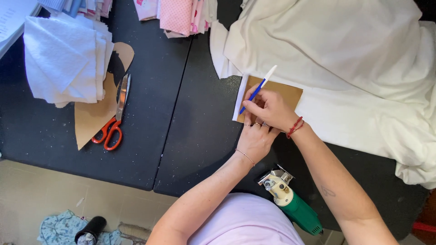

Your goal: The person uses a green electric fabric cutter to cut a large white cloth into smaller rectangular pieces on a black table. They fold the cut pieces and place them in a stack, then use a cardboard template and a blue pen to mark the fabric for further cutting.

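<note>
Nearest, at the table's near edge, lies a green-bodied handheld rotary cutter with a cream and metal head (290, 202), well apart from both hands. Just beyond it the left hand (255, 139) rests flat on the black table (150, 90), fingers pressed together and pointing far, their tips at the near edge of a brown rectangular cardboard pattern piece (286, 92). The right hand (271, 109), a red cord at its wrist, lies over that pattern and pinches a blue and white pen (257, 89) between thumb and fingers; the pen tilts, its tip down at the pattern's left edge. The pattern sits on the left end of a large cream fabric sheet (354, 68), which spreads in folds to the right and far side of the table.

To the left, well apart, orange-handled scissors (114, 115) lie on a tan curved paper pattern (93, 115), beside a stack of folded white fabric pieces (63, 59). At the far edge sits a pile of pink patterned cloth (177, 16).
</note>
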